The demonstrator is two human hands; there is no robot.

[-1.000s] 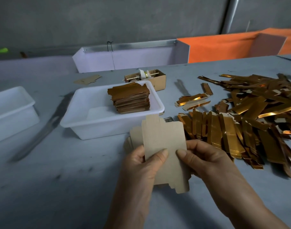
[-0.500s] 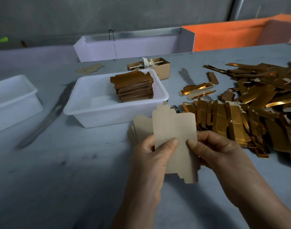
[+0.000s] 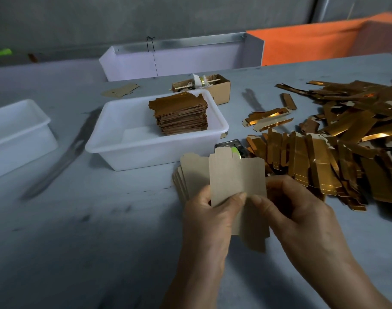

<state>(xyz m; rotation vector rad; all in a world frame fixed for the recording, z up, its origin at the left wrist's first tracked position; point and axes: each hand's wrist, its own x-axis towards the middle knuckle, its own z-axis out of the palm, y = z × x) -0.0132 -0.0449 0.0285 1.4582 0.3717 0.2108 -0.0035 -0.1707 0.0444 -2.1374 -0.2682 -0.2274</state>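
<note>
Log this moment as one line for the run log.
left hand grips fanned brown cardboard blanks | right hand pinches front brown cardboard blank | both above grey table

Grey wall [image 3: 146, 16], dusty grey table [image 3: 79, 241]

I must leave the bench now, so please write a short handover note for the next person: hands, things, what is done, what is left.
Left hand: grips a fan of cardboard blanks, thumb on the front blank.
Right hand: pinches the front blank at its right side.
Done: a stack of flat gold pieces stands in the white tub.
Left, probably: the held blanks and the pile of gold cartons on the right side of the table.
</note>
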